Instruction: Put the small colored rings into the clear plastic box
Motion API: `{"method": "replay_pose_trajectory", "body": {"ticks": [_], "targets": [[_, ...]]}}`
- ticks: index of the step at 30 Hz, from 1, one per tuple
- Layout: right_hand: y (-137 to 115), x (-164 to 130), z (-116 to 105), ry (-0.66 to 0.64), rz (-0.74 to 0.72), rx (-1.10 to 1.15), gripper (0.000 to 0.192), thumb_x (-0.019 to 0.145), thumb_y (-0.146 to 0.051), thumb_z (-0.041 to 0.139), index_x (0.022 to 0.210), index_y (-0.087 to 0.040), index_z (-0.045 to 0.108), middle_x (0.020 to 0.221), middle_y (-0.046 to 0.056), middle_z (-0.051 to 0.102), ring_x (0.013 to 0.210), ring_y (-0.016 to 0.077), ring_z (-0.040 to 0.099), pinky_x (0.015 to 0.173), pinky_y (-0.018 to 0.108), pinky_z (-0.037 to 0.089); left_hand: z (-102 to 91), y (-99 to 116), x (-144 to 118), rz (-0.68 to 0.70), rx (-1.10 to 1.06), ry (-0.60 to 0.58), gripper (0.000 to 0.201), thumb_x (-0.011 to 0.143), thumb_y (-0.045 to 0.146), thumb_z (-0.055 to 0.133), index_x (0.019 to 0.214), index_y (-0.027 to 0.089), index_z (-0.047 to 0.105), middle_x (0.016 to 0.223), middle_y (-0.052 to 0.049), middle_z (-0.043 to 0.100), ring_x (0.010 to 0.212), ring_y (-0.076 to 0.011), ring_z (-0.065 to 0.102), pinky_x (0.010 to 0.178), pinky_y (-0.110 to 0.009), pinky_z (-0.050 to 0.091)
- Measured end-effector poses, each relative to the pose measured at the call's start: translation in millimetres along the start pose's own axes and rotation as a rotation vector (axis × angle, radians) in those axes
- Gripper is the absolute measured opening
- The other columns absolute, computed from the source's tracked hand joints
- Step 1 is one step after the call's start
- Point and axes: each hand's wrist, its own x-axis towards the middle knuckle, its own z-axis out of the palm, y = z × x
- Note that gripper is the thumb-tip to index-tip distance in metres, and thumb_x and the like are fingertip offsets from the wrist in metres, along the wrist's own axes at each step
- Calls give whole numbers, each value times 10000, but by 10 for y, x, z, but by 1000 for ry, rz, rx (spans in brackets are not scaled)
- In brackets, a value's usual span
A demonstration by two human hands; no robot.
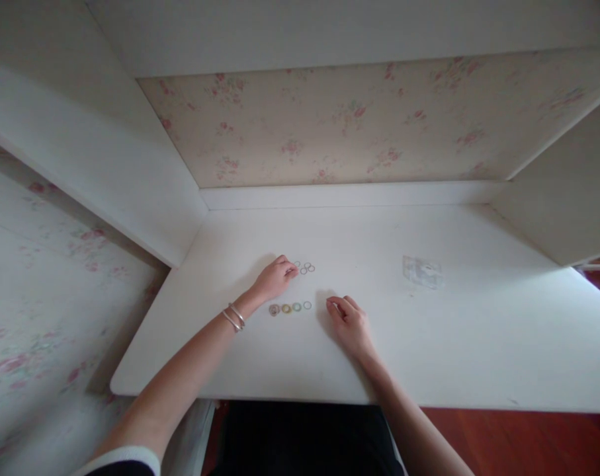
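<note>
My left hand (276, 277) is closed, thumb and fingertips pinched together at the left edge of a loose group of thin rings (303, 270). Whatever may be between those fingertips is too small and hidden to make out. Nearer to me lies a row: a reddish-brown ring stack (274, 309), a yellow ring stack (286, 309), a green ring stack (297, 307) and a single pale green ring (307, 305). Just right of this row, my right hand (350, 324) rests on the table with its fingers curled in. Nothing shows in it.
A clear plastic bag (423, 272) lies on the white tabletop (468, 330), to the right of the hands. White panels enclose the left and right sides. A low ledge (349, 195) runs along the back, beneath a flower-patterned wall (329, 132).
</note>
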Motion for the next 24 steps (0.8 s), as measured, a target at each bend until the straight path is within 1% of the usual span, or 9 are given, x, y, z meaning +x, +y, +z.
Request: {"method": "replay_pose_trajectory", "body": {"ticks": [2, 5, 8, 10, 14, 20, 22, 24], "targets": [[-9, 0, -4, -1, 2, 3, 319, 906, -419, 424, 917, -214, 667, 728, -2, 544, 576, 99, 482, 579, 226, 364, 0, 99, -130, 22, 22, -37, 227, 909, 297, 472, 895, 181, 666, 926, -27, 581, 759, -118, 581, 761, -248, 457], [-26, -3, -9, 0, 4, 2, 320, 906, -422, 422, 915, -217, 667, 727, -4, 545, 569, 96, 479, 573, 224, 362, 13, 278, -306, 106, 103, -80, 246, 924, 285, 445, 870, 193, 667, 909, -29, 586, 793, -127, 574, 773, -252, 448], [-37, -5, -8, -3, -2, -1, 318, 906, -418, 422, 909, -215, 667, 718, -7, 539, 558, 93, 473, 566, 222, 360, 33, 428, -402, 195, 209, -108, 246, 923, 271, 453, 841, 188, 670, 865, -38, 585, 824, -146, 559, 780, -267, 438], [-38, -7, -4, -3, -4, -4, 314, 904, -413, 423, 904, -215, 667, 710, -8, 535, 555, 92, 472, 563, 220, 360, 47, 487, -422, 234, 266, -124, 225, 912, 261, 476, 831, 186, 673, 842, -42, 583, 819, -156, 549, 774, -278, 433], [-38, -11, 6, 10, 0, -11, 316, 903, -415, 421, 894, -218, 668, 703, -7, 536, 550, 93, 476, 562, 220, 363, 74, 517, -419, 245, 302, -151, 217, 906, 245, 484, 827, 196, 681, 826, -46, 580, 810, -161, 542, 766, -288, 430], [-38, -16, 7, -5, 1, -28, 331, 905, -423, 405, 897, -225, 670, 710, 3, 548, 575, 107, 494, 586, 230, 380, 100, 506, -431, 215, 283, -236, 255, 908, 235, 464, 820, 209, 701, 808, -57, 587, 809, -170, 547, 775, -300, 431], [-36, -16, 7, -7, 0, -31, 337, 906, -425, 400, 897, -225, 670, 715, 5, 549, 582, 109, 496, 589, 232, 380, 99, 505, -429, 205, 248, -230, 252, 904, 228, 467, 804, 208, 697, 805, -52, 585, 808, -166, 549, 779, -293, 433], [-37, -15, 5, -10, -2, -29, 340, 908, -426, 398, 898, -221, 669, 719, 7, 549, 589, 110, 499, 590, 232, 378, 84, 494, -419, 189, 177, -199, 251, 906, 229, 465, 795, 207, 689, 819, -44, 587, 813, -156, 553, 782, -278, 436]]}}
